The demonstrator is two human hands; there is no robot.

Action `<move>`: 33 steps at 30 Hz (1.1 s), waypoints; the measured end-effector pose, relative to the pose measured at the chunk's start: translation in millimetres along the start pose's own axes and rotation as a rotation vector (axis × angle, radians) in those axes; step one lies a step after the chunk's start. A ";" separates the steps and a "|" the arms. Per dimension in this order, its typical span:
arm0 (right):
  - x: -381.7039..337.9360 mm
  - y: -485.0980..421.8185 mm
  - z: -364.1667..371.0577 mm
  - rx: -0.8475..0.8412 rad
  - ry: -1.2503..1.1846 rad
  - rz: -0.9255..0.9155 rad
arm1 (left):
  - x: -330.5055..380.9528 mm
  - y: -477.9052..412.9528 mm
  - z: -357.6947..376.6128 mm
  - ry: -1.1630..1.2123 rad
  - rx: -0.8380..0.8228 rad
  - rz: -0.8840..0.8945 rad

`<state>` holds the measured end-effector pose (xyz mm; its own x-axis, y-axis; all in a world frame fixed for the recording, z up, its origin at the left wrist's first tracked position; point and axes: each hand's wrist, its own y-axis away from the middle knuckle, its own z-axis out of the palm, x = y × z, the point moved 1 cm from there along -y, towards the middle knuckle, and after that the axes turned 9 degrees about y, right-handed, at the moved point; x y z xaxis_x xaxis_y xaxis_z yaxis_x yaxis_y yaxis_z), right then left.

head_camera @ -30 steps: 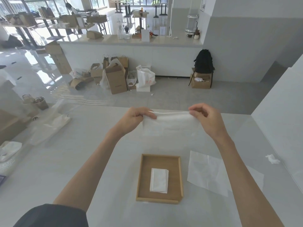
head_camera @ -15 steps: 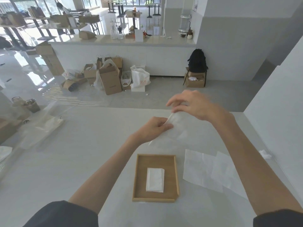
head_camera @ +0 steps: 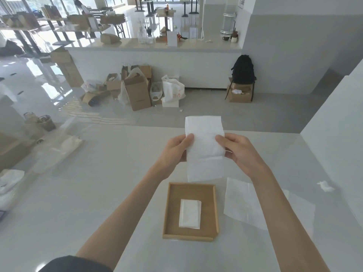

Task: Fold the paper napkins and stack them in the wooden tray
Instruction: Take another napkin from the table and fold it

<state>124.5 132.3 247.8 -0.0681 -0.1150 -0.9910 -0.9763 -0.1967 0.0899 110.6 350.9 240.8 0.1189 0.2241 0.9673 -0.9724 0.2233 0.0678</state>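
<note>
I hold a white paper napkin [head_camera: 204,148], folded into a tall narrow strip, upright in the air above the table. My left hand [head_camera: 176,149] pinches its left edge and my right hand [head_camera: 235,149] pinches its right edge, both near the strip's middle. Just below it, a square wooden tray [head_camera: 216,209] sits on the white table with a small stack of folded napkins [head_camera: 190,213] lying in its middle. To the right of the tray, unfolded napkins [head_camera: 251,205] lie flat on the table.
A crumpled scrap of tissue [head_camera: 325,186] lies at the table's right, near a white wall [head_camera: 334,122]. Clear plastic wrapping [head_camera: 59,148] and white bags [head_camera: 9,181] sit at the table's left. The table's far edge runs behind my hands.
The napkin went from a wide sheet stretched between my hands to a narrow upright strip. My hands came closer together and now grip its two sides.
</note>
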 end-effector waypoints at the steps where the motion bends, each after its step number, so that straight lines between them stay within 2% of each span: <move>1: 0.0 0.1 -1.1 -0.020 0.023 0.007 | 1.5 0.0 -1.3 -0.026 0.029 0.020; 4: -2.5 0.4 -1.9 -0.026 0.073 0.008 | 4.5 -3.1 -5.8 -0.106 0.073 0.066; 7: -4.2 -0.5 -1.3 0.035 0.065 -0.016 | 6.3 -3.6 -7.1 -0.099 0.016 0.065; 17: 1.1 -0.5 -4.3 0.013 -0.006 -0.022 | 7.5 -2.4 -15.6 -0.030 -0.139 0.032; 23: -4.0 -0.8 -5.4 0.031 -0.015 -0.157 | 14.7 -1.6 -18.1 0.077 -0.167 0.103; 27: -14.3 1.8 -7.0 0.065 0.106 -0.275 | 18.4 -4.3 -16.3 0.067 -0.203 0.152; 30: -20.7 4.8 -9.0 0.030 0.189 -0.364 | 21.0 -5.4 -15.2 0.099 -0.203 0.143; 33: -23.8 5.0 -7.3 0.024 0.151 -0.351 | 22.5 -6.4 -11.2 0.044 -0.156 0.173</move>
<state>122.7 126.9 272.6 0.3003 -0.1877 -0.9352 -0.9396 -0.2274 -0.2560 121.7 365.2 259.4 -0.0347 0.3125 0.9493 -0.9366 0.3211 -0.1400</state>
